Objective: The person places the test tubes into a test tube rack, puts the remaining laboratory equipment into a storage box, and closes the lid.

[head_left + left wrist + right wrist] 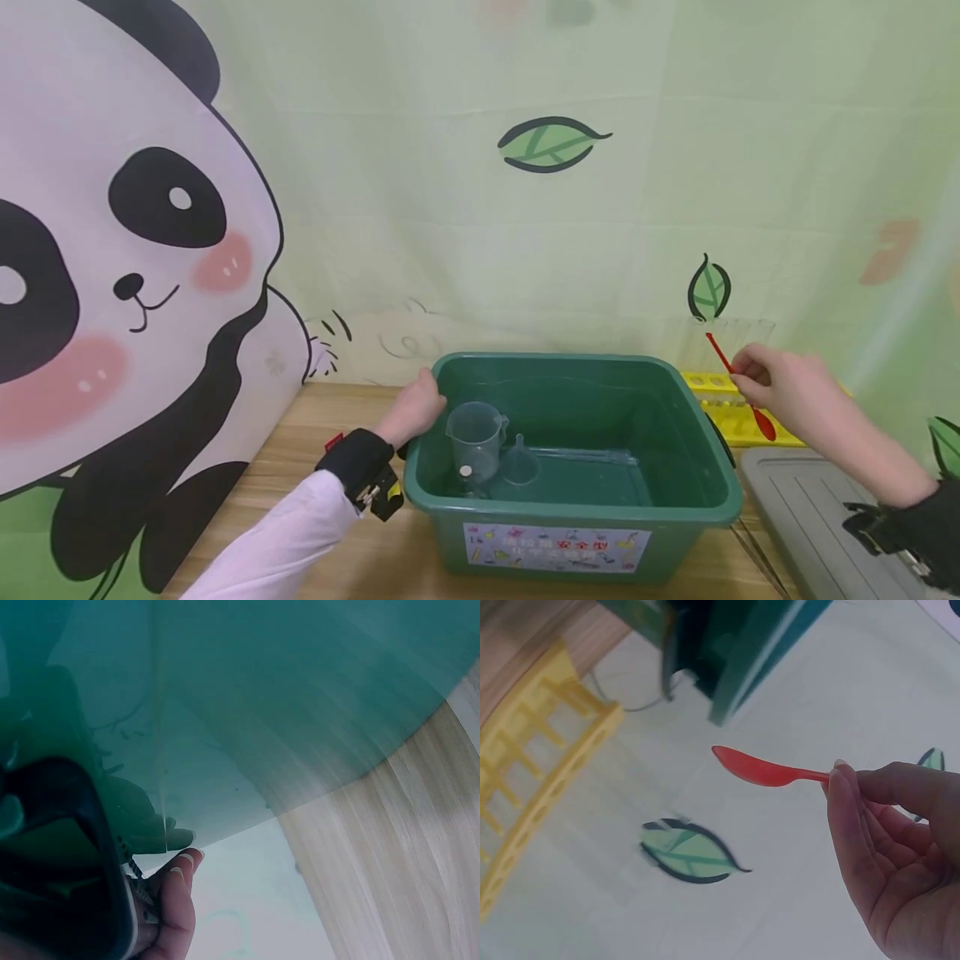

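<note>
My right hand (pixel 795 387) pinches a red plastic spoon (pixel 763 425) by its handle, in the air to the right of the bin. In the right wrist view the bowl of the spoon points away from the thumb and fingertips. My left hand (pixel 415 408) grips the left rim of a green plastic bin (pixel 573 512); in the left wrist view its fingertips show at the bin's outer side. Inside the bin stand a clear beaker (pixel 476 433), a small clear funnel (pixel 520 467) and a white-capped container (pixel 467 472), partly hidden. Clear rods or tubes (pixel 585 455) lie on its floor.
Behind the right hand stands a yellow test tube rack (pixel 705 382) holding clear tubes. A grey tray or lid (pixel 813 500) lies right of the bin on the wooden table (pixel 330 404). Thin metal tweezers (pixel 759 557) lie between them. A panda-printed cloth (pixel 420 183) hangs behind.
</note>
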The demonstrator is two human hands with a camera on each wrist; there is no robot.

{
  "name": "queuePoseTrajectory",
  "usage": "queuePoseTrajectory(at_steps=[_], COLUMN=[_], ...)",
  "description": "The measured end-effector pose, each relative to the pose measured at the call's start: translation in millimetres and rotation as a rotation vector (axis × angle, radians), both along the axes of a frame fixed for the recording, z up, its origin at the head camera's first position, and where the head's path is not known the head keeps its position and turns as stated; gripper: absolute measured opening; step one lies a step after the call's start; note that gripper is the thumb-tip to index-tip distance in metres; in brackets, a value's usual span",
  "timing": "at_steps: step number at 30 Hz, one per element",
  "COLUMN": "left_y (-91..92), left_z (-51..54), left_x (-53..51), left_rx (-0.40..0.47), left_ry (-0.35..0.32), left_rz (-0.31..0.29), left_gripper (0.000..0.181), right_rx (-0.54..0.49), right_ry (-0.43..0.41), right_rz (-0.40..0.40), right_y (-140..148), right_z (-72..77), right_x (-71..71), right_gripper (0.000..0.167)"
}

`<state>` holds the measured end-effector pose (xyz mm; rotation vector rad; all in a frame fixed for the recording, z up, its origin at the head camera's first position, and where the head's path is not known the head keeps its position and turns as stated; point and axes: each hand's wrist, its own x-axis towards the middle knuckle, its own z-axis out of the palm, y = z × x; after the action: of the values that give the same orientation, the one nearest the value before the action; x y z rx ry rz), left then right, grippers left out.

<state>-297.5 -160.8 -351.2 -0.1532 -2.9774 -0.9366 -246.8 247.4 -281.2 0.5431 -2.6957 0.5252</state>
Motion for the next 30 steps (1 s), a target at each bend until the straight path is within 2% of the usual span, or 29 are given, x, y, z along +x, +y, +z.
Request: queuePoseTrajectory(at_steps=[3, 6, 13, 21, 30], left_y=[0.5, -0.1, 0.5, 0.7, -0.2], left_z=[2.8, 1.0, 0.7, 1.7, 1.6], left_x=[3.8, 3.2, 2.6, 2.7, 2.4], left_rx=[-0.005, -0.019, -0.019, -0.001, 0.005], left_ry=[0.01, 0.024, 0.01, -0.012, -0.005], left_rz=[-0.009, -0.019, -0.009, -0.007, -0.012], left_gripper=[0.041, 0.04, 0.042, 0.044, 0.042], right_rx=[0.016, 0.02, -0.007, 0.014, 0.056], right_ry=[0.026, 0.039, 0.041, 0.028, -0.09], right_rz=[0.028, 0.061, 0.127, 0.213, 0.291], right_y=[-13.8, -27.4, -58.0, -82.6, -104.0], right_z=[9.2, 15.0, 20.2, 13.5, -0.5], right_x=[0.1, -0.7, -8.2, -23.1, -43.4], right_gripper=[0.01, 0.01, 0.01, 0.007, 0.01])
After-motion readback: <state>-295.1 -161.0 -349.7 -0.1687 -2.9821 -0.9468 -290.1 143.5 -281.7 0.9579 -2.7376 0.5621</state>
